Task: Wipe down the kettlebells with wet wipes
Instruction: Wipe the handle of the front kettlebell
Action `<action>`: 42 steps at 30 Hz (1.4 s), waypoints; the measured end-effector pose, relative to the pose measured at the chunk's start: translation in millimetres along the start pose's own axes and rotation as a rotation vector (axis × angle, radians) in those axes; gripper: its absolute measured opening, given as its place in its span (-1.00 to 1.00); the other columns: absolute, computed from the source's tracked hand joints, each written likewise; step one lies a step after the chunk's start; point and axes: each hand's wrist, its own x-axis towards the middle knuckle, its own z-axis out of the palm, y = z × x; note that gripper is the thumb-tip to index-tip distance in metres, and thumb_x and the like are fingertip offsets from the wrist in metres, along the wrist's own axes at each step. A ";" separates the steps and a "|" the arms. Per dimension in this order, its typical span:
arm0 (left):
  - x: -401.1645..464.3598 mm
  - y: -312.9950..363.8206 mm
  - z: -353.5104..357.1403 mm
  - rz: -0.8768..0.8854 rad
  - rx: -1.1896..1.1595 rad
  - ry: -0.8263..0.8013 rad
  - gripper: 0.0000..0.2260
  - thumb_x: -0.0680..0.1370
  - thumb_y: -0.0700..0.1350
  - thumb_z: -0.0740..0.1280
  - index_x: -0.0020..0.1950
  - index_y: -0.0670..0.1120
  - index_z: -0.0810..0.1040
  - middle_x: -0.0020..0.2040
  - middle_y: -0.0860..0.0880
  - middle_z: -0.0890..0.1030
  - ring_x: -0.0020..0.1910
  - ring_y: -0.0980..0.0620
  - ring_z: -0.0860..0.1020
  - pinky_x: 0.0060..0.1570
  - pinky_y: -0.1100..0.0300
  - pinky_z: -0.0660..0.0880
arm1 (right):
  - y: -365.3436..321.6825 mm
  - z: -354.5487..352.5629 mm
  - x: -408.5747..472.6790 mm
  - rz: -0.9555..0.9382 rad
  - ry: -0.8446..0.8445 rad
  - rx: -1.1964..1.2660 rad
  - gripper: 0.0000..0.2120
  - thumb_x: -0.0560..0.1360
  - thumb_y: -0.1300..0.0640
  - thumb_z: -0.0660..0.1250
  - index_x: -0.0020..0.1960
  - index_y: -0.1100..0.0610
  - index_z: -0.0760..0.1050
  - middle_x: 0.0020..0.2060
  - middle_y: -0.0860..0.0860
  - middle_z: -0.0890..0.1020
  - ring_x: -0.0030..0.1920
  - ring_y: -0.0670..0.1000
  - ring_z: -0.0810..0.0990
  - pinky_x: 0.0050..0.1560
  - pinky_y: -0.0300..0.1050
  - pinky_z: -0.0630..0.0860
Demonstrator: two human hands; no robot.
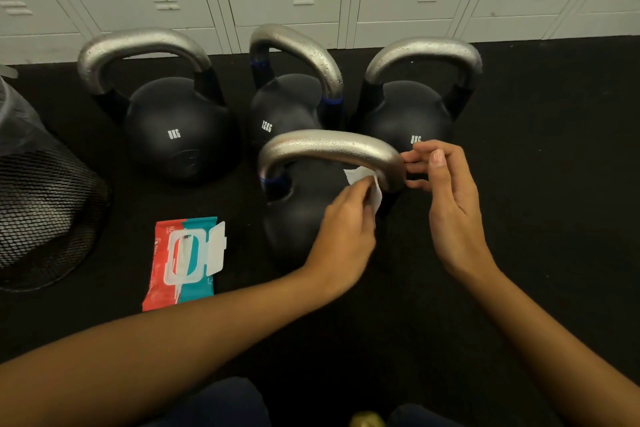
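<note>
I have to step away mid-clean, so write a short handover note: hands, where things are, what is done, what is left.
Left hand pinches a white wipe against the near kettlebell's handle, inside its right bend.
Right hand steadies that handle's right end with its fingertips.
Wipe pack lies on the floor to the left, flap open. Mesh bin stands far left.
Three kettlebells stand behind in a row, handles speckled with droplets.
Left: finish the near handle and body; I cannot tell which others are done.

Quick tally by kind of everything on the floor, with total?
Black kettlebells with silver handles: 4
Red-and-teal wet wipe pack, lid open: 1
White wet wipe, held in the left hand's fingers: 1
Black mesh bin: 1
Total: 7
</note>
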 end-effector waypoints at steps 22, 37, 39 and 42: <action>59.2 -9.9 -40.6 0.223 0.504 -0.239 -0.63 0.37 0.15 0.47 0.08 0.00 0.61 0.03 0.02 0.62 0.08 0.01 0.51 0.12 0.00 0.40 | 3.9 -0.6 2.3 0.013 0.007 -0.008 -0.75 0.68 0.06 0.05 0.20 0.06 0.47 0.03 -0.13 0.60 0.11 -0.09 0.59 0.00 -0.18 0.56; 37.1 -11.3 -31.3 0.258 0.696 -0.142 -0.69 0.54 0.06 0.28 0.26 0.04 0.52 0.24 0.00 0.55 0.34 -0.02 0.36 0.24 0.06 0.11 | 5.1 -3.3 0.7 0.024 -0.015 0.018 -0.77 0.69 0.07 0.06 0.18 0.02 0.47 0.04 -0.10 0.60 0.10 -0.07 0.60 0.00 -0.10 0.57; 19.1 -5.6 -19.2 0.251 0.719 -0.166 -0.50 0.54 0.15 0.25 0.41 -0.06 0.36 0.39 -0.05 0.42 0.43 0.03 0.24 0.24 0.13 0.08 | 5.5 -3.6 0.4 0.021 -0.014 0.017 -0.78 0.68 0.06 0.06 0.18 0.01 0.47 0.04 -0.10 0.60 0.11 -0.06 0.60 -0.01 -0.10 0.57; -3.0 -3.8 -8.3 0.258 0.693 -0.144 -0.36 0.57 0.14 0.20 0.53 -0.18 0.14 0.52 -0.10 0.24 0.50 0.04 0.13 0.30 0.12 0.16 | 5.9 -2.4 0.5 0.022 -0.008 0.014 -0.78 0.68 0.05 0.06 0.18 0.00 0.47 0.05 -0.10 0.60 0.12 -0.07 0.60 -0.01 -0.13 0.56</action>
